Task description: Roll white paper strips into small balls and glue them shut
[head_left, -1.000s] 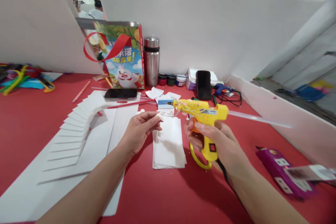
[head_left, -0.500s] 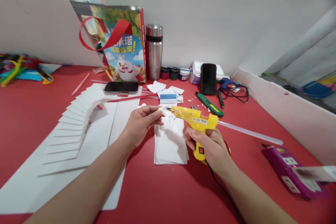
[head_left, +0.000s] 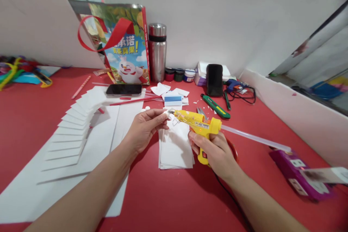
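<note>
My right hand (head_left: 217,150) is wrapped round the handle of a yellow hot glue gun (head_left: 197,120), with a clear glue stick (head_left: 255,136) sticking out of its back. The nozzle points left and meets a small white piece (head_left: 169,111) pinched between the thumb and fingers of my left hand (head_left: 146,128). Whether the tip touches the piece, I cannot tell. Thin strings of glue hang by the nozzle. Below both hands lies a stack of white paper cards (head_left: 176,148). To the left, a curved, stepped row of white card pieces (head_left: 67,130) stands on a large white sheet (head_left: 21,203).
Behind are a gift bag (head_left: 127,50), a steel flask (head_left: 157,52), paint jars (head_left: 178,75) and two phones, one lying flat (head_left: 124,89), one upright (head_left: 214,79). A green utility knife (head_left: 215,106) and scissors (head_left: 201,111) lie beyond the gun. At right sits a purple box (head_left: 299,174).
The glue gun and my right hand have shifted slightly left, showing more of the scissors behind. My left hand keeps its pinch on the white piece. The whole view has shifted a little.
</note>
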{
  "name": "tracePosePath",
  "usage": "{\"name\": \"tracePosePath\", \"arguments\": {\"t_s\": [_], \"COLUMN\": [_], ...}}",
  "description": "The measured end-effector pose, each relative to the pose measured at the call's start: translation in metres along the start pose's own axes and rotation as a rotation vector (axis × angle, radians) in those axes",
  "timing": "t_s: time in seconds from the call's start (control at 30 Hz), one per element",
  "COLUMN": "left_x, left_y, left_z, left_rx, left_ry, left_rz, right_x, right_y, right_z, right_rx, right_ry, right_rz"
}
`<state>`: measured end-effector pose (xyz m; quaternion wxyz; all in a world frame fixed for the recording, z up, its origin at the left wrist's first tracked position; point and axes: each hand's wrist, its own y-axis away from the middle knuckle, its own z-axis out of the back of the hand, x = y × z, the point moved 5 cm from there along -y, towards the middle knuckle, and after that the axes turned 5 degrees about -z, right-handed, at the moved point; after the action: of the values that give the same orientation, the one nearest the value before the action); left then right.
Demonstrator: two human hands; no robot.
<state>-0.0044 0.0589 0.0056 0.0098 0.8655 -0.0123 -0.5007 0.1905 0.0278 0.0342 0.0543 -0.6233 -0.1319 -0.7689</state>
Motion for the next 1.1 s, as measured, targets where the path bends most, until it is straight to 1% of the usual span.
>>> {"name": "tracePosePath", "arguments": {"t_s": [0.23, 0.4, 0.63, 0.93, 1.1], "left_x": [-0.0003, 0.0002, -0.0009, 0.0001, -0.0001], "left_y": [0.0026, 0.0027, 0.0016, 0.0010, 0.0011], "left_z": [-0.0011, -0.0023, -0.0007, 0.0008, 0.0013], "left_rx": [-0.009, -0.006, -0.032, -0.036, -0.040], "left_ry": [0.013, 0.011, 0.039, 0.044, 0.058], "left_rz": [0.030, 0.053, 0.045, 0.030, 0.026], "right_x": [0.0043, 0.0053, 0.0051, 0.0038, 0.0064], "right_y": [0.0020, 0.0025, 0.0029, 0.0023, 0.0031], "right_z": [0.0029, 0.0032, 0.0044, 0.0017, 0.0029], "right_rx": [-0.038, -0.043, -0.048, 0.000, -0.020], "right_ry": [0.053, 0.046, 0.062, 0.060, 0.086], "right_rz": [-0.003, -0.010, 0.008, -0.021, -0.020]}}
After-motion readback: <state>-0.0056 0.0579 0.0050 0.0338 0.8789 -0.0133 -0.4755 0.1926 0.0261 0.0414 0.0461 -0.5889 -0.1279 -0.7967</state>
